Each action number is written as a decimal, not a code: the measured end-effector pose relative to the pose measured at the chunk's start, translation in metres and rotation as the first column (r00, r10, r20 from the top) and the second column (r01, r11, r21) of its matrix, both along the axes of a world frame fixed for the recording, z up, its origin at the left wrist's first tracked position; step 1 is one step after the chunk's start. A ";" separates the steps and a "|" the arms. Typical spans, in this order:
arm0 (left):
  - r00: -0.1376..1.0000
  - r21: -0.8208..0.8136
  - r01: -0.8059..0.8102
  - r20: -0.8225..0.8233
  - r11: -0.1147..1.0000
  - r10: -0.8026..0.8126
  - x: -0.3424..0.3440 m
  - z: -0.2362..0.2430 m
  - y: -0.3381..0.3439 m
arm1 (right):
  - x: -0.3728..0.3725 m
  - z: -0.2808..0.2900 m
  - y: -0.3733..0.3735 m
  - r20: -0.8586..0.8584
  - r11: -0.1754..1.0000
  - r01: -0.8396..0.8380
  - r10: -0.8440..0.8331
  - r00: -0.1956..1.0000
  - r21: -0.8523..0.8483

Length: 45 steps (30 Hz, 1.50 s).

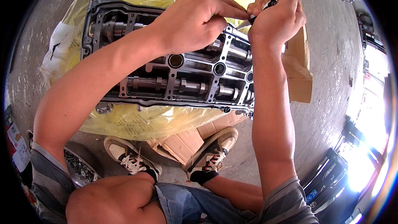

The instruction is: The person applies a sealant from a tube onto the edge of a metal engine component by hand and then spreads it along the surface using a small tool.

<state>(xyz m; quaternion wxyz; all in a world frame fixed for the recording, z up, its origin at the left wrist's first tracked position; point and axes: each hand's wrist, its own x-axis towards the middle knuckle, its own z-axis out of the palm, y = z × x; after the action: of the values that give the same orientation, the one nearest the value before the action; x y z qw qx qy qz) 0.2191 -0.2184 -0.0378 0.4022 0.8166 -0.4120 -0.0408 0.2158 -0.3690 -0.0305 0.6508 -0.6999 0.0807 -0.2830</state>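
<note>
The long camshaft housing (174, 70) lies crosswise before me on yellow plastic sheet (137, 120) and cardboard (300, 74) on the floor, its far right corner under both my hands, where my right hand (275, 16) grips a small dark-handled tool (259, 11) and my left hand (195, 16) pinches its tip.

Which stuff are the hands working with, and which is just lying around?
Being used: left hand, right hand, small black-and-silver tool, metal camshaft frame.
Lying about: yellow plastic bag, cardboard, pan of small metal bits.
</note>
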 end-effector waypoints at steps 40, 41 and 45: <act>0.996 -0.034 -0.029 0.088 0.999 0.032 -0.008 -0.008 -0.006 | -0.004 -0.006 -0.008 0.090 0.988 -0.031 0.018 0.996 0.153; 0.996 -0.040 -0.026 0.087 0.999 0.029 -0.008 -0.008 -0.007 | -0.004 -0.006 -0.009 0.083 0.986 -0.030 0.016 0.996 0.167; 0.997 -0.044 -0.018 0.075 0.999 0.021 -0.008 -0.007 -0.008 | -0.005 -0.006 -0.011 0.078 0.985 -0.026 0.013 0.997 0.168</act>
<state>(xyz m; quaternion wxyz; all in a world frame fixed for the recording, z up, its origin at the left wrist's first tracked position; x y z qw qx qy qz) 0.2108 -0.2268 -0.0452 0.4042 0.8127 -0.4196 0.0030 0.2108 -0.3804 -0.0368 0.7133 -0.6316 0.0726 -0.2951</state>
